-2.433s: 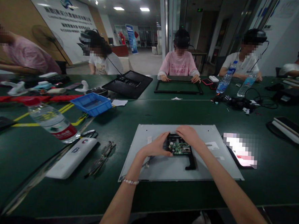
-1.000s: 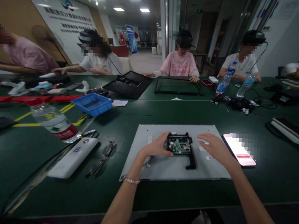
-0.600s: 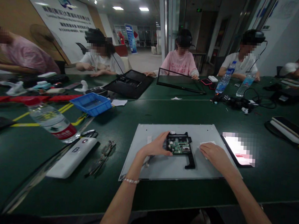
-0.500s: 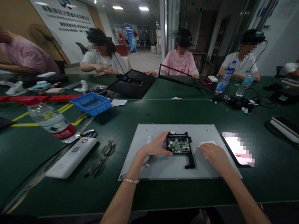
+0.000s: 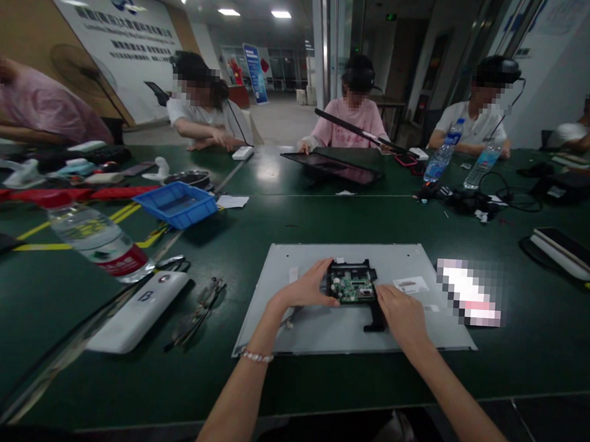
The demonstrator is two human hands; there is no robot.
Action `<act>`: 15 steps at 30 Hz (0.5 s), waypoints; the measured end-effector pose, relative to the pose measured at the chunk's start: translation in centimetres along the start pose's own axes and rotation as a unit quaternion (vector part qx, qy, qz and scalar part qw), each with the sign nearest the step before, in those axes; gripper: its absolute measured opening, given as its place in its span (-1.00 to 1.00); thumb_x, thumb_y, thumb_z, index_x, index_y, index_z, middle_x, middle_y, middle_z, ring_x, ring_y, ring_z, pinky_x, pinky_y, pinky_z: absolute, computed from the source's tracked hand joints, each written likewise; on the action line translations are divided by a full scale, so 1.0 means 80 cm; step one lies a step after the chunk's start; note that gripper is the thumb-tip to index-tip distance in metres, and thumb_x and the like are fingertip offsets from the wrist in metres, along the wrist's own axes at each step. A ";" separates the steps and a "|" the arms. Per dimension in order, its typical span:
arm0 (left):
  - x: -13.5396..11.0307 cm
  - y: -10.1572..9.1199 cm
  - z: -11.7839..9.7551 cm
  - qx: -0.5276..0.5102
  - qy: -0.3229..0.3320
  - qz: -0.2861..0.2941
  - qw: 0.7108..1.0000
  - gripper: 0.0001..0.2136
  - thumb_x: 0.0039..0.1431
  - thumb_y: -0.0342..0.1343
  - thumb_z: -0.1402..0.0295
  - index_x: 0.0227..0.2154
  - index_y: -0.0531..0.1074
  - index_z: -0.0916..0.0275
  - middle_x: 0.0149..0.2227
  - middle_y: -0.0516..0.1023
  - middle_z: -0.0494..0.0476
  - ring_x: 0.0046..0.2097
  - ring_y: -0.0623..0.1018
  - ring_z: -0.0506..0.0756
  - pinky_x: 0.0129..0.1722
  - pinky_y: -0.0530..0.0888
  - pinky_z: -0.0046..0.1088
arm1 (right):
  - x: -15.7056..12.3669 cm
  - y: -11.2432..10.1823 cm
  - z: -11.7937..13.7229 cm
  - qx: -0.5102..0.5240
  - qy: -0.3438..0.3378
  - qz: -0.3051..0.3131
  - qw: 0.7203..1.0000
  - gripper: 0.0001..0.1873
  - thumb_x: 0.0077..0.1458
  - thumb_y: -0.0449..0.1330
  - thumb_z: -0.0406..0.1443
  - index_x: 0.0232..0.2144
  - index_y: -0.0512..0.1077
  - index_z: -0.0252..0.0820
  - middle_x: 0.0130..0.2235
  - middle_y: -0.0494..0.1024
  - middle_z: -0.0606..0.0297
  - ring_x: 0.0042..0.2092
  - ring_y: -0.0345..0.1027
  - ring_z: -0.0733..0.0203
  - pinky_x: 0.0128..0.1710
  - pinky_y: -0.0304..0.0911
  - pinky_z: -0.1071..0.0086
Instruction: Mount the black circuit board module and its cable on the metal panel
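Observation:
A green circuit board (image 5: 355,289) sits in a black plastic bracket (image 5: 375,318), which has an arm reaching down at its right. Both rest on a grey-white flat panel (image 5: 312,337). My left hand (image 5: 307,287) grips the bracket's left edge, thumb along the bottom and fingers at the upper corner. At the right edge, my right hand (image 5: 403,314) has its fingers together against the bracket; the fingertips are partly hidden. A white label (image 5: 411,285) lies on the panel just beyond that hand.
A phone (image 5: 470,295) lies right of the panel. To the left are eyeglasses (image 5: 196,316), a white power bank (image 5: 139,315), a tilted water bottle (image 5: 98,242) and a blue tray (image 5: 176,207). Across the table, a person handles a dark frame (image 5: 335,167); other people sit nearby.
My right hand has moved left from the white label to the bracket's right edge, uncovering the label. My left hand stays on the bracket. Across the table, the person's dark parts have shifted.

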State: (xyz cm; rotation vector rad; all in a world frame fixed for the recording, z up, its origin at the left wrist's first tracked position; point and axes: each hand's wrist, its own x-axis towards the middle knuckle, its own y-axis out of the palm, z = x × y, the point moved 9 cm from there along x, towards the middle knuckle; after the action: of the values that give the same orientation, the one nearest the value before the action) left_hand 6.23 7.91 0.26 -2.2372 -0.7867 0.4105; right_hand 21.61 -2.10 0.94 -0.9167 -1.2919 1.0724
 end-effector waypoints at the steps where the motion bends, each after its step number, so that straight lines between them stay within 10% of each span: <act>1: 0.000 0.000 0.000 -0.002 0.001 0.000 1.000 0.00 -0.18 0.27 0.09 0.26 -0.17 0.31 0.30 -0.12 0.37 0.29 -0.06 0.36 0.26 -0.05 -0.06 | -0.001 -0.001 0.000 -0.010 -0.001 -0.001 1.000 -0.75 0.23 -0.06 -0.39 -0.17 0.39 -0.15 -0.17 0.53 0.15 -0.26 0.43 0.17 -0.37 0.22 0.38; 15: 0.001 0.001 0.002 0.000 0.023 -0.006 1.000 -0.02 -0.16 0.26 0.13 0.26 -0.17 0.33 0.29 -0.10 0.39 0.29 -0.02 0.34 0.26 -0.02 -0.07 | -0.007 -0.013 0.000 -0.039 0.018 -0.012 0.999 -0.82 0.20 -0.01 -0.40 -0.33 0.39 -0.19 -0.32 0.51 0.22 -0.32 0.41 0.17 -0.40 0.16 0.38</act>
State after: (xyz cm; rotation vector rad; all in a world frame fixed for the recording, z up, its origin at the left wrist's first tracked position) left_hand 6.23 7.98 0.11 -2.2333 -0.7770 0.3524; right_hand 21.77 -2.93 1.79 -0.9719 -1.3196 0.9885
